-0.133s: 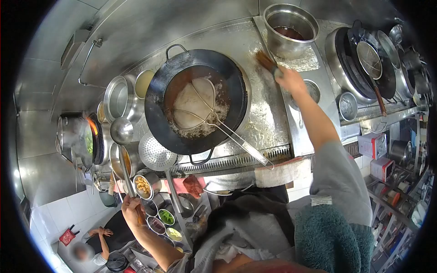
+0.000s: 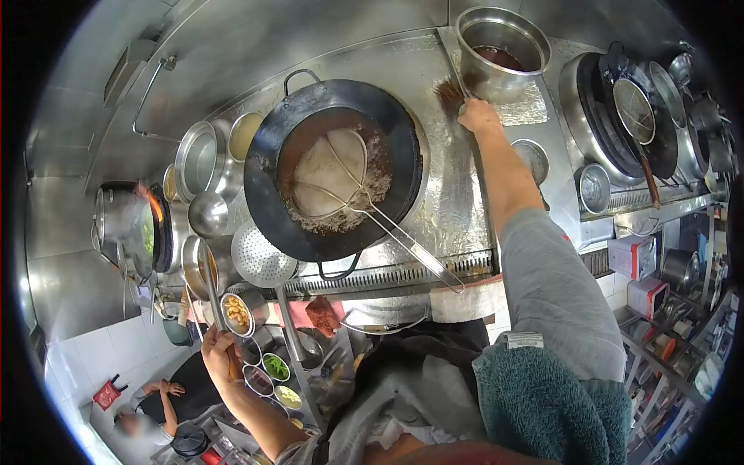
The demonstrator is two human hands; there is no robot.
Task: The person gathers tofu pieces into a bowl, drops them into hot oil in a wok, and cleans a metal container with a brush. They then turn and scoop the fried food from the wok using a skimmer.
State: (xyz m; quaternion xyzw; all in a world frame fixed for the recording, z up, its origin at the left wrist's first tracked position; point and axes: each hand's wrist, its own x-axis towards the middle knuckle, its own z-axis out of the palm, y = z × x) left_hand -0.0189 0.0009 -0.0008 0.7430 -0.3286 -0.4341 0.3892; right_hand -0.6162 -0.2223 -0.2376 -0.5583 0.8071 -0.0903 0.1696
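My right hand point(image 2: 480, 117) is closed around a brown bristle brush point(image 2: 449, 94), whose bristles are low over the wet steel counter point(image 2: 446, 167), to the right of the wok. My left hand point(image 2: 220, 353) grips the handle of a long ladle point(image 2: 208, 215); its round bowl is near the metal pots at the left. Between my hands a large black wok point(image 2: 263, 170) holds bubbling brown liquid. In it rests a strainer point(image 2: 403, 246) with a pale, foamy mass in its bowl, its handle lying over the near rim. A perforated skimmer point(image 2: 263, 253) lies beside the wok.
A steel pot point(image 2: 502, 74) of dark liquid stands beyond the brush. Another wok point(image 2: 655, 136) and a strainer are at the right. Flame point(image 2: 152, 203) rises at the far left. Small containers of greens point(image 2: 275, 366) and other ingredients are low left, near another person point(image 2: 170, 403).
My right hand has moved away from me and slightly left, and the brush has turned. My left hand has shifted slightly left with the ladle handle. The strainer stays in the wok.
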